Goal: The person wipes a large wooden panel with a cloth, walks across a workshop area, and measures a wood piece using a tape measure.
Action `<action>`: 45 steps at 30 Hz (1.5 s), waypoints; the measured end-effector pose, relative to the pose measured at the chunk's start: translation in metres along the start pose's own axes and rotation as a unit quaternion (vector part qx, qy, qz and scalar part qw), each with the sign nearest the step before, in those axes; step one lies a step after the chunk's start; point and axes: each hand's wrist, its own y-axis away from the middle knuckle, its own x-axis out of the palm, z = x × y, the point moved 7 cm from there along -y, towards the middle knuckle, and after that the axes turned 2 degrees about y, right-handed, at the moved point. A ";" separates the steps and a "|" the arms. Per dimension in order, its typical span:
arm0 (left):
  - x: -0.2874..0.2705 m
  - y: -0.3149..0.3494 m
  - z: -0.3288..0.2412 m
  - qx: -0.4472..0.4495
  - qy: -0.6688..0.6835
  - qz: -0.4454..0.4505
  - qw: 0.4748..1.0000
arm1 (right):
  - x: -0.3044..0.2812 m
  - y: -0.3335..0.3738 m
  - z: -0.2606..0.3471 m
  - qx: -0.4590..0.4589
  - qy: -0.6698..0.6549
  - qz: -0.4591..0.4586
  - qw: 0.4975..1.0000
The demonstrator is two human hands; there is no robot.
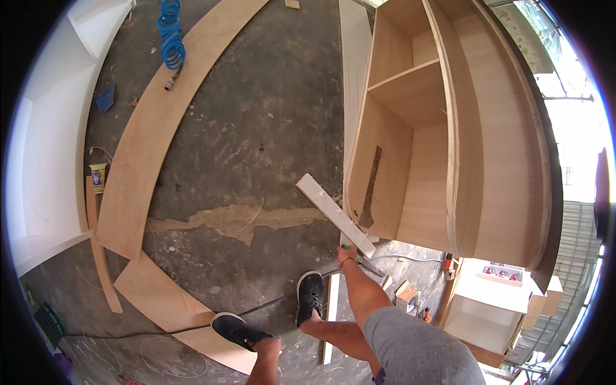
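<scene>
My right hand [347, 255] reaches down to the floor at the lower middle, a dark band round its wrist. Its fingers are closed round something with a bit of green showing, too small to name. Just beyond the fingertips lies a short white board [335, 214], set at a slant beside the wooden cabinet [417, 154]. Whether the hand touches that board I cannot tell. Near the wrist a thin greyish strip [377, 272] rests on the floor. My left hand is out of the picture.
Long plywood strips [144, 135] lie on the left, one under my left shoe [240, 330]. A dark cable [276, 299] crosses the floor. There are a blue coiled air hose [171, 38], a white cabinet [54, 135], and an orange-black tool [448, 262] by the open wooden cabinet.
</scene>
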 end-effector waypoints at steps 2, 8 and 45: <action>-0.031 0.033 0.001 -0.011 0.003 -0.061 0.998 | -0.008 0.023 0.012 0.084 -0.032 0.077 0.993; -0.043 0.042 -0.018 0.050 -0.044 0.004 0.998 | -0.056 0.039 -0.016 0.233 -0.129 0.105 0.958; -0.550 0.628 0.047 0.173 0.495 -0.453 0.721 | -0.666 0.390 0.488 -0.460 -0.277 0.304 0.787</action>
